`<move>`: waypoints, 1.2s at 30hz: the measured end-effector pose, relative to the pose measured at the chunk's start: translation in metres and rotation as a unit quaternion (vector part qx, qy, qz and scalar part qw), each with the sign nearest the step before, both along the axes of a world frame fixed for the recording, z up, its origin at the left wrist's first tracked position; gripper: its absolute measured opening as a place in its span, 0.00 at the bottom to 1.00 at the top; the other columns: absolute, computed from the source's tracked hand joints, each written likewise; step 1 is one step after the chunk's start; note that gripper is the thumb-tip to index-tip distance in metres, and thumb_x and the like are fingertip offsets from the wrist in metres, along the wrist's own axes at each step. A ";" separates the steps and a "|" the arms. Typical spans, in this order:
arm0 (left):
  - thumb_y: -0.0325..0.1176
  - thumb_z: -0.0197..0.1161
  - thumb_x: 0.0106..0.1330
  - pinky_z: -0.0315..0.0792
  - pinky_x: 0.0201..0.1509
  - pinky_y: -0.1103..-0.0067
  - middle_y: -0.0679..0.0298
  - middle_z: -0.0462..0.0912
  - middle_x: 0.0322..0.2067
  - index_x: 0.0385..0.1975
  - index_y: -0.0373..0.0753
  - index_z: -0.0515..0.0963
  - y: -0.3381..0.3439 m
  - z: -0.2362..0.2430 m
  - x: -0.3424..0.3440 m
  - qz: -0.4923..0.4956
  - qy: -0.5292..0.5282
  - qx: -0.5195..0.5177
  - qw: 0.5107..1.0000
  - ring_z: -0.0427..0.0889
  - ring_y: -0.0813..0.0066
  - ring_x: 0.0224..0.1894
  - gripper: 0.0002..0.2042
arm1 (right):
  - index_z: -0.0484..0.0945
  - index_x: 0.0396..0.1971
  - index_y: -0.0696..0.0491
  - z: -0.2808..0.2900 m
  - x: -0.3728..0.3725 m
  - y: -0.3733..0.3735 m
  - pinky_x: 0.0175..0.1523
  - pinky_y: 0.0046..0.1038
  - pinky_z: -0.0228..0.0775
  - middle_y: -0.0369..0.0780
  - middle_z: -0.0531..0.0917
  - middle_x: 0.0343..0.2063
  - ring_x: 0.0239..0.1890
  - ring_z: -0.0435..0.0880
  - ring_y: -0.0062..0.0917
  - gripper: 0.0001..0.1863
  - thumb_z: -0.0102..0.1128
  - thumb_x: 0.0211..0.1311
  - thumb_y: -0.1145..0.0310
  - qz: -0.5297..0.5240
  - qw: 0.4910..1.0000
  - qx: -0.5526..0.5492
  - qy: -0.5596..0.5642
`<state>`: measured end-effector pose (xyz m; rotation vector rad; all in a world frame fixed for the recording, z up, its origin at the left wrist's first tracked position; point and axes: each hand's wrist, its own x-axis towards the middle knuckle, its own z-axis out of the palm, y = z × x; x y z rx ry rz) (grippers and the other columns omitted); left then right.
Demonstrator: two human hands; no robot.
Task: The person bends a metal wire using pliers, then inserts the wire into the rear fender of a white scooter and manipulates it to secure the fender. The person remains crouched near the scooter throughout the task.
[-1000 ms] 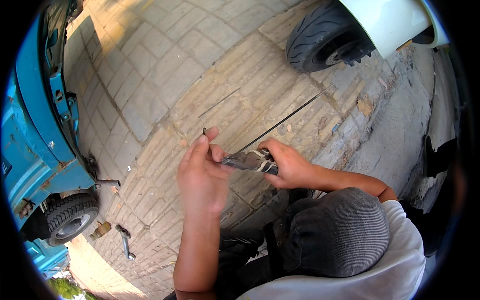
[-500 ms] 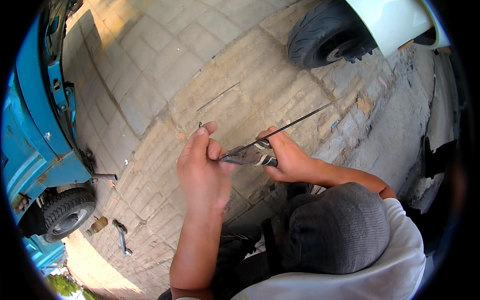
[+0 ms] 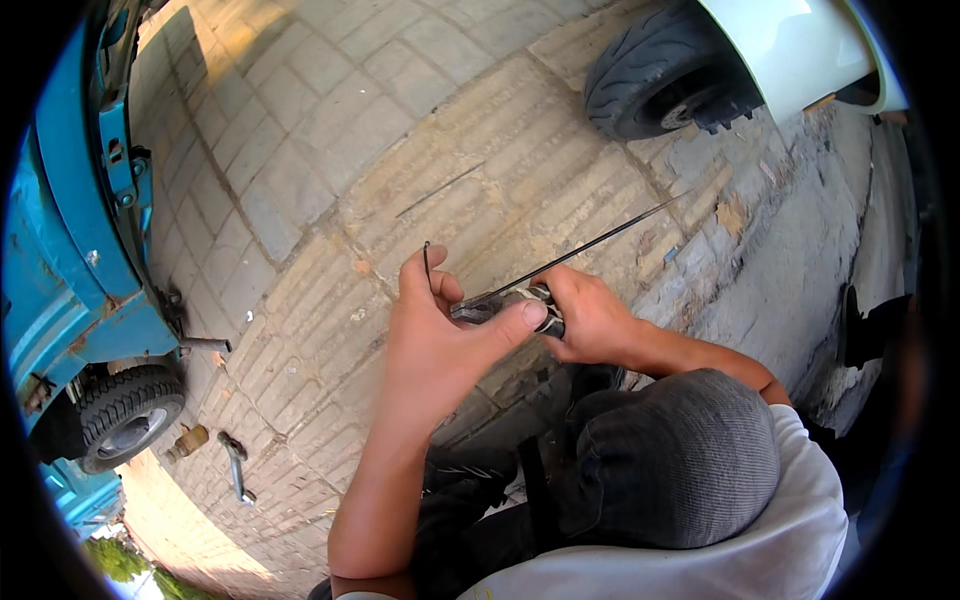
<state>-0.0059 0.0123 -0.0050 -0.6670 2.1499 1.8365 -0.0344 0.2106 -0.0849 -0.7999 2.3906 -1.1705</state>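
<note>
My right hand (image 3: 590,315) is closed round the handles of a pair of pliers (image 3: 480,310), whose jaws point left. A long thin dark metal rod (image 3: 600,240) runs from the jaws up to the far right. My left hand (image 3: 435,335) wraps the pliers' head, its thumb lying across the pliers near the handles. Its other fingers curl beyond the jaw tips. In front of the left index finger a short hooked end of dark wire (image 3: 427,262) sticks up. Whether it joins the rod is hidden by the hand.
Another thin rod (image 3: 440,190) lies on the paving ahead. A blue vehicle (image 3: 90,230) with a tyre stands at left, near a wrench-like tool (image 3: 236,468) and a brownish cylindrical part (image 3: 188,442). A black tyre (image 3: 660,75) under a white fender is at far right.
My left hand has shifted right, and its thumb has moved from the jaw tips onto the pliers. The hooked wire end now shows more. The right hand stays nearly in place.
</note>
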 end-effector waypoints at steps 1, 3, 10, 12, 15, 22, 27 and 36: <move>0.42 0.79 0.48 0.67 0.38 0.85 0.68 0.66 0.33 0.55 0.28 0.63 0.000 -0.003 0.000 0.004 0.007 -0.018 1.000 0.67 0.82 0.37 0.40 | 0.69 0.44 0.57 -0.001 0.001 0.000 0.39 0.40 0.73 0.49 0.77 0.34 0.35 0.80 0.47 0.24 0.65 0.43 0.74 0.005 1.000 0.002 -0.005; 0.38 0.76 0.51 0.66 0.36 0.85 0.68 0.66 0.31 0.49 0.31 0.66 0.002 -0.008 -0.002 0.011 0.021 -0.054 0.998 0.66 0.84 0.35 0.31 | 0.69 0.44 0.57 -0.002 0.002 0.001 0.39 0.40 0.73 0.49 0.78 0.34 0.35 0.80 0.47 0.24 0.65 0.43 0.74 0.015 1.000 0.007 -0.016; 0.25 0.68 0.55 0.57 0.28 0.87 0.75 0.62 0.21 0.34 0.39 0.63 0.003 -0.006 -0.005 0.018 0.019 -0.034 0.999 0.60 0.89 0.24 0.16 | 0.69 0.44 0.57 -0.002 0.004 0.002 0.39 0.40 0.74 0.49 0.78 0.32 0.36 0.80 0.47 0.25 0.66 0.43 0.72 0.040 0.998 -0.008 -0.055; 0.24 0.67 0.56 0.56 0.27 0.87 0.75 0.61 0.20 0.33 0.40 0.63 0.003 -0.007 -0.003 0.008 0.019 -0.028 0.999 0.59 0.90 0.24 0.16 | 0.69 0.44 0.57 -0.003 0.004 0.003 0.39 0.40 0.74 0.49 0.78 0.32 0.36 0.80 0.47 0.25 0.66 0.43 0.71 0.048 0.997 -0.013 -0.053; 0.23 0.67 0.56 0.56 0.27 0.87 0.75 0.61 0.20 0.32 0.40 0.63 0.004 -0.008 -0.003 0.012 0.034 -0.017 0.999 0.59 0.90 0.24 0.15 | 0.69 0.45 0.57 -0.004 0.004 0.003 0.39 0.40 0.74 0.49 0.79 0.32 0.37 0.81 0.47 0.26 0.67 0.42 0.71 0.064 0.996 -0.014 -0.064; 0.26 0.71 0.51 0.56 0.21 0.85 0.72 0.63 0.17 0.29 0.36 0.63 0.003 -0.014 -0.002 0.008 0.079 -0.050 0.996 0.60 0.88 0.21 0.18 | 0.68 0.46 0.58 -0.001 0.002 0.003 0.39 0.40 0.74 0.50 0.80 0.33 0.37 0.81 0.47 0.26 0.67 0.44 0.71 0.093 0.989 -0.015 -0.109; 0.26 0.70 0.52 0.59 0.21 0.85 0.71 0.63 0.16 0.29 0.36 0.64 0.003 -0.017 0.001 0.014 0.106 -0.057 0.993 0.60 0.88 0.21 0.17 | 0.68 0.45 0.58 0.000 0.001 0.002 0.38 0.40 0.74 0.50 0.80 0.32 0.35 0.81 0.48 0.25 0.66 0.45 0.72 0.110 0.984 -0.039 -0.131; 0.26 0.70 0.53 0.65 0.22 0.83 0.68 0.68 0.17 0.27 0.36 0.67 0.003 -0.013 0.001 -0.013 0.164 -0.094 0.982 0.65 0.87 0.21 0.14 | 0.68 0.46 0.58 0.002 0.002 0.001 0.37 0.40 0.74 0.50 0.80 0.29 0.34 0.82 0.48 0.24 0.63 0.45 0.74 0.125 0.976 -0.049 -0.170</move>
